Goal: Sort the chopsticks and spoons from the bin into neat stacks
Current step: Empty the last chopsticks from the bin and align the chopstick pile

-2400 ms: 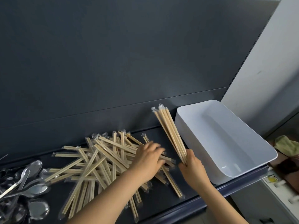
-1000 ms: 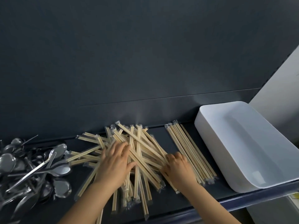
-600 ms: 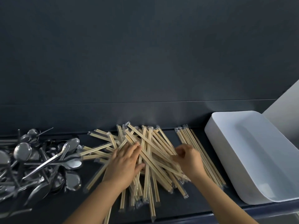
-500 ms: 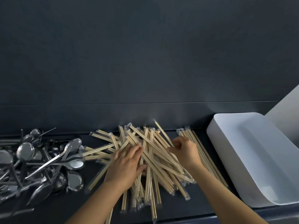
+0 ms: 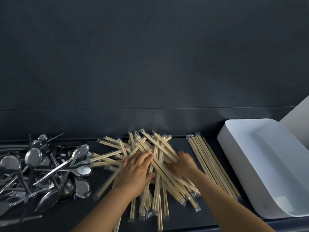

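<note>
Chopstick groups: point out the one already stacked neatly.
The row of chopsticks beside the white bin: its pieces lie parallel, while the loose pile to its left lies crisscrossed.

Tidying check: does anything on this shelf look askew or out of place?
Yes. The middle chopstick pile lies crisscrossed, unlike the aligned stack beside the white bin. The spoons at left are a tangled heap.
</note>
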`<action>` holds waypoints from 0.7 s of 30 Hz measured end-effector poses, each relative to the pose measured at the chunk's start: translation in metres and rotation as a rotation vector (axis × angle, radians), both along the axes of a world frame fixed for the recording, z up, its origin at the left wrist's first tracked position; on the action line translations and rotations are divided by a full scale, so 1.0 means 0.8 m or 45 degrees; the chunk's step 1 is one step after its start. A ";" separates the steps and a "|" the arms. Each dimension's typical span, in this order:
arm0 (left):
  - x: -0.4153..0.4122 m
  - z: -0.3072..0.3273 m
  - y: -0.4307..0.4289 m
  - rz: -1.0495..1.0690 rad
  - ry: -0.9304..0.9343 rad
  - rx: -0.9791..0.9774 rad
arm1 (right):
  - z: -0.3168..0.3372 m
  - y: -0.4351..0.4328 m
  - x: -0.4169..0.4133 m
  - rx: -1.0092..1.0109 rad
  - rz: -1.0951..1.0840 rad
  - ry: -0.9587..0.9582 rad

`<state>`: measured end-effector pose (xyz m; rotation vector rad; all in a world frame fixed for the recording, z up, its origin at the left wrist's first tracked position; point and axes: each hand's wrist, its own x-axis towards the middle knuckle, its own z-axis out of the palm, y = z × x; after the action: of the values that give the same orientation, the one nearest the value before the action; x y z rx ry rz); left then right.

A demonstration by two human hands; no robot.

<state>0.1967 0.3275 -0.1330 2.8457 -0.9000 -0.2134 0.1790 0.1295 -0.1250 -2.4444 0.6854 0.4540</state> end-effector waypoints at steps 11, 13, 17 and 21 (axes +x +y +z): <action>0.002 0.008 -0.004 -0.003 0.041 -0.052 | 0.023 -0.028 -0.021 0.071 -0.039 0.068; 0.002 0.010 -0.005 -0.001 0.035 -0.053 | 0.028 -0.034 -0.032 0.010 0.025 0.065; 0.001 0.012 -0.005 0.008 0.023 -0.048 | 0.035 -0.047 -0.051 -0.105 0.146 0.061; -0.002 0.013 -0.007 0.016 -0.004 -0.028 | 0.037 -0.055 -0.062 -0.071 0.101 -0.012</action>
<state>0.1953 0.3221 -0.1226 2.8312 -0.8792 -0.1959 0.1290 0.0855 -0.0950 -2.5318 0.6062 0.4595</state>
